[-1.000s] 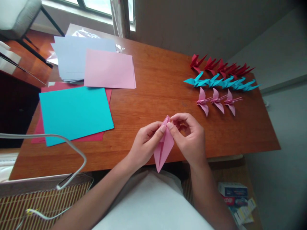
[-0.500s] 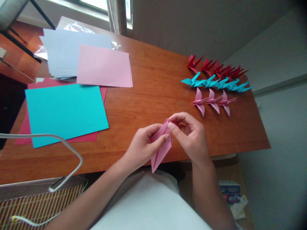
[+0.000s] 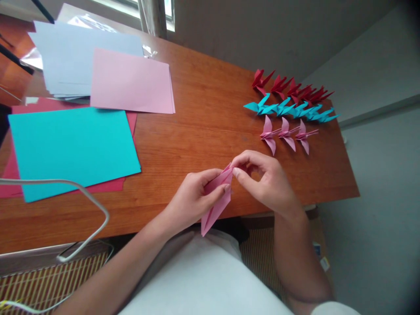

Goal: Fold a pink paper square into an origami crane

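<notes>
A folded piece of pink origami paper [image 3: 216, 208], long and pointed at its lower end, is held above the table's front edge. My left hand [image 3: 198, 197] grips its left side, thumb lying across the front and the other fingers hidden behind. At the upper tip, the thumb and forefinger of my right hand [image 3: 262, 177] pinch the paper. Beyond my right hand, three pink paper cranes [image 3: 286, 133] stand in a row. Behind them are a row of turquoise paper cranes [image 3: 285, 109] and a row of red paper cranes [image 3: 278, 85], several in each.
On the left of the wooden table [image 3: 197, 118] lie turquoise paper [image 3: 74, 151], red paper [image 3: 129, 131], pale pink sheets [image 3: 133, 81] and pale blue sheets [image 3: 72, 54]. A white cable or tube [image 3: 98, 210] crosses the near left. A wall [image 3: 374, 175] rises at the right.
My right hand's wrist has swung outward to the right, its fingertips still at the paper's upper tip. The whole view has shifted slightly. My left hand keeps its hold.
</notes>
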A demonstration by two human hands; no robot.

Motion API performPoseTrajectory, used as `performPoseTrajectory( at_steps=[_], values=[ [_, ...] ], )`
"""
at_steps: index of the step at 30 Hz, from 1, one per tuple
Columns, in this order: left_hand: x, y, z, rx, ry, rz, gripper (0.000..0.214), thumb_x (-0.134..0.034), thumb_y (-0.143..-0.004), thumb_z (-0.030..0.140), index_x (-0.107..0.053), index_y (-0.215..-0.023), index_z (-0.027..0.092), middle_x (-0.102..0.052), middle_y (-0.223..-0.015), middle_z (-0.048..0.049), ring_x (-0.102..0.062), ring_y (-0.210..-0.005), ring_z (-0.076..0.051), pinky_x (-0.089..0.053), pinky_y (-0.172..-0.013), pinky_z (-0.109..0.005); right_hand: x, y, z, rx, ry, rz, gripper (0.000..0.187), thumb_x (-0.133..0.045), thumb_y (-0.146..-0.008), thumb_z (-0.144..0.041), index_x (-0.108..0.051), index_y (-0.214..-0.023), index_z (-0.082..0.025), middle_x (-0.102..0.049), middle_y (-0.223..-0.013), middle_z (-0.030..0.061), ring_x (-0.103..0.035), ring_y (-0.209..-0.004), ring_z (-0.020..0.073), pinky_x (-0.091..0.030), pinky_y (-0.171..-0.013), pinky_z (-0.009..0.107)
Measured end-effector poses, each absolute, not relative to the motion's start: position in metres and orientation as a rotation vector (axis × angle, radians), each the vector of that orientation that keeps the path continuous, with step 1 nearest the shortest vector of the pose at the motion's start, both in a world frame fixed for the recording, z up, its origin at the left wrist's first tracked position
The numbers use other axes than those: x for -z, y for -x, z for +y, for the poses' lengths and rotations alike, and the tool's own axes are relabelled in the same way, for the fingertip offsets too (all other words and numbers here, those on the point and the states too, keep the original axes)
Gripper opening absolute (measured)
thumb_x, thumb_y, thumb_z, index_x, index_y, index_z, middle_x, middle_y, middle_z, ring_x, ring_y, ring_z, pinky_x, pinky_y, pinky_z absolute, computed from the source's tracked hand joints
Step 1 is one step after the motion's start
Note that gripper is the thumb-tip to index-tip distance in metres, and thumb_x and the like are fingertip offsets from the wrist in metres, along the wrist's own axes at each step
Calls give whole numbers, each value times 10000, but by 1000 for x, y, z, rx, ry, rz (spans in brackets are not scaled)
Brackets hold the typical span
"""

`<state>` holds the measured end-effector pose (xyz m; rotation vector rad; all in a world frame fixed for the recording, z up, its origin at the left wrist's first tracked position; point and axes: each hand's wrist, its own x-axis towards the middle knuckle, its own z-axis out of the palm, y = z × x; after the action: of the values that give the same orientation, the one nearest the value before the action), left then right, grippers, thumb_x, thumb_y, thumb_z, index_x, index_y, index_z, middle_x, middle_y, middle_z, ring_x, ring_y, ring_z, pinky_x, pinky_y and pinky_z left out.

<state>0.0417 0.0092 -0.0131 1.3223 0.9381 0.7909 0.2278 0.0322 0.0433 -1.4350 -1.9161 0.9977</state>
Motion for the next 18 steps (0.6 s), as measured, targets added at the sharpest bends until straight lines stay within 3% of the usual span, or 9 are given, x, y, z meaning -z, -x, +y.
performPoseTrajectory(
  at_steps=[11, 18],
  values=[
    [13, -43, 9, -791, -1357, 965, 173, -619, -948, 310, -702, -902, 165, -591, -700, 38, -498, -629, -104, -382, -570, -203, -37, -217, 24, -939, 1504, -1721, 92, -621, -832, -139, -649, -791, -217, -659, -792, -6, -605, -724, 149, -469, -628, 283],
    [12, -44, 10, -790, -1354, 975, 176, -616, -929, 304, -720, -918, 162, -639, -736, 15, -533, -653, -122, -406, -586, -214, -18, -208, 17, -958, 1469, -1451, 79, -629, -815, -171, -641, -767, -232, -656, -767, -8, -592, -700, 154, -471, -622, 288]
  ],
)
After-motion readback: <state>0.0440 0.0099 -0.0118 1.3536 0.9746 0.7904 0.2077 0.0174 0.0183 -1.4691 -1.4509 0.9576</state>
